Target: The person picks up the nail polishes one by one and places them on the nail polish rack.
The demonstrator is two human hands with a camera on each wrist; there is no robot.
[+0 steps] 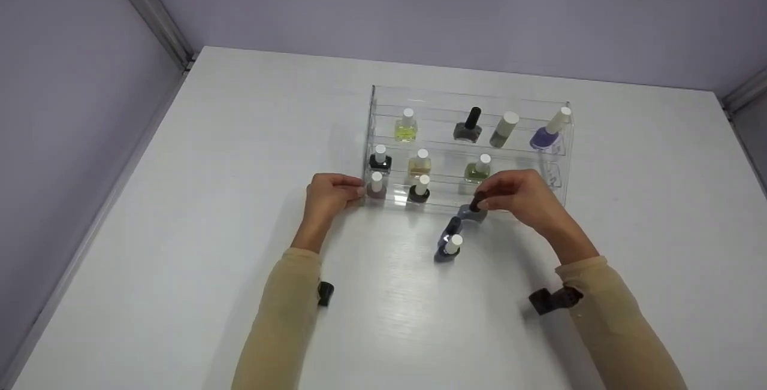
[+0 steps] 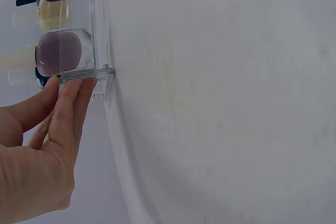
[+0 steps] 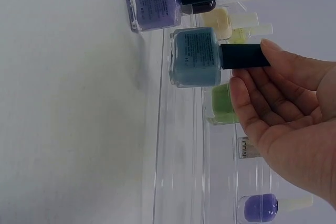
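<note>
A clear acrylic tiered rack [image 1: 467, 93] stands on the white table and holds several nail polish bottles. My right hand [image 1: 482, 201] pinches the black cap of a grey-blue bottle [image 1: 472, 214] at the front of the lowest tier, right of centre. In the right wrist view my fingertips [image 3: 273, 48] grip that cap, and the blue bottle [image 3: 195, 57] hangs close to the tabletop. My left hand [image 1: 358, 191] rests against the rack's front left corner. Its straight fingers [image 2: 71, 90] touch the rack's base edge [image 2: 102, 72] under a mauve bottle [image 2: 63, 51].
Two more bottles stand on the table just in front of the rack, one white-capped [image 1: 450, 247] and one dark-capped [image 1: 452, 227]. A lilac bottle [image 1: 548, 132] leans at the top right of the rack. Grey walls close in the table at the back and left.
</note>
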